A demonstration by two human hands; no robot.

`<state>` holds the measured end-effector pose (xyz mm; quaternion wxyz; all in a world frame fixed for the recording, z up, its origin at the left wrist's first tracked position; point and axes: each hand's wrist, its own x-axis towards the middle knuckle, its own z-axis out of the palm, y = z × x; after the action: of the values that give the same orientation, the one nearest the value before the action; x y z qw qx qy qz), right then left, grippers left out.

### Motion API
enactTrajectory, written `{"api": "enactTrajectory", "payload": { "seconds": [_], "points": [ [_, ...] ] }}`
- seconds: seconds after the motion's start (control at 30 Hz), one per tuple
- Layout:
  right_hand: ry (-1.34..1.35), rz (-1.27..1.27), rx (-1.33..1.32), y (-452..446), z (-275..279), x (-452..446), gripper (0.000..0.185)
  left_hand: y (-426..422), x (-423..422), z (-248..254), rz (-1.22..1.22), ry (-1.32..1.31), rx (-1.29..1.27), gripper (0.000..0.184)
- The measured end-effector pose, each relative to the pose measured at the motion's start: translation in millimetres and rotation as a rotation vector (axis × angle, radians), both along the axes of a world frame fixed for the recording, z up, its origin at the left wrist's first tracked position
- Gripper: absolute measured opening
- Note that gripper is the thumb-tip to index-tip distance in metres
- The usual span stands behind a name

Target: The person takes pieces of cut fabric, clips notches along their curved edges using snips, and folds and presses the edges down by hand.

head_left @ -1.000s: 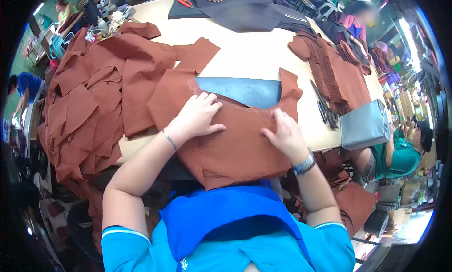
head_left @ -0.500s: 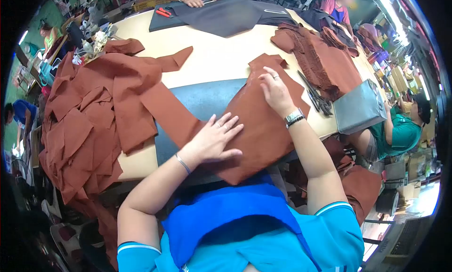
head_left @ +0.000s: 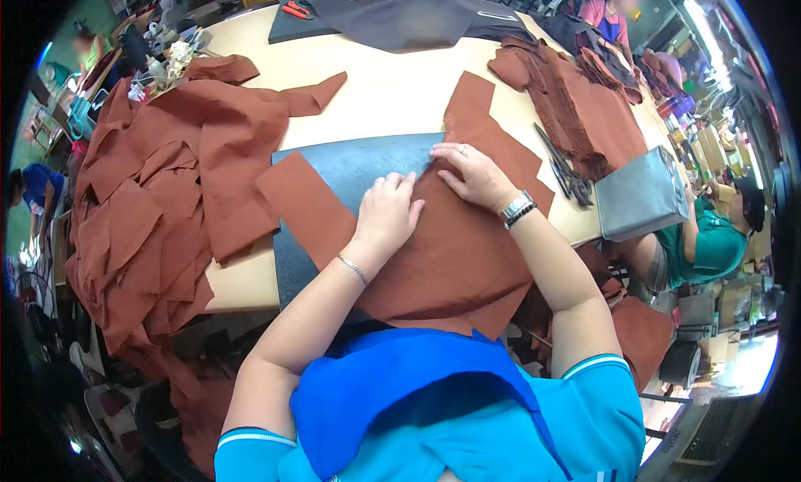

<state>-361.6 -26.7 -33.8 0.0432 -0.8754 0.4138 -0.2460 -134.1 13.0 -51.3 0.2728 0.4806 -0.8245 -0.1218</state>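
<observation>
A rust-brown fabric piece [head_left: 450, 248] lies over a dark board [head_left: 367, 161] and hangs past the table's near edge. My left hand [head_left: 388, 208] rests on it near its inner edge, fingers bent and close together. Right beside it, my right hand [head_left: 471, 175] touches the same edge, with thumb and fingers drawn together; whether either hand pinches the cloth is hard to make out. One strap of the piece reaches left over the board, another points away from me.
Brown fabric is heaped [head_left: 142, 215] on the left. Scissors [head_left: 567, 173], a grey box [head_left: 642, 194] and more brown cloth [head_left: 592, 115] lie right. Dark fabric [head_left: 400, 19] and red-handled scissors [head_left: 296, 11] are at the far side. A person in green [head_left: 717, 244] sits right.
The brown piece has shifted and turned on the board, its far strap now unfolded. My hands have come close together at its inner edge, and their fingers have drawn in.
</observation>
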Motion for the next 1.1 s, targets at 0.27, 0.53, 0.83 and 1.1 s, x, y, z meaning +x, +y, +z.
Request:
{"api": "enactTrajectory", "payload": {
  "seconds": [0.27,0.53,0.83,1.1],
  "points": [
    [0.078,0.116,-0.087,-6.4,-11.1,-9.7,0.03,16.6,15.2,-5.4,-0.042,0.131,-0.054,0.019],
    [0.282,0.126,0.0,-2.6,-8.3,-13.2,0.047,24.1,16.6,-1.4,-0.008,-0.053,-0.122,0.017],
    [0.451,-0.164,0.132,11.7,13.8,-10.1,0.083,22.8,18.2,-7.5,-0.03,-0.031,-0.125,0.018],
    [0.111,0.208,0.096,49.1,7.6,36.6,0.058,31.3,33.6,18.6,-0.005,-0.03,0.06,0.018]
  ]
}}
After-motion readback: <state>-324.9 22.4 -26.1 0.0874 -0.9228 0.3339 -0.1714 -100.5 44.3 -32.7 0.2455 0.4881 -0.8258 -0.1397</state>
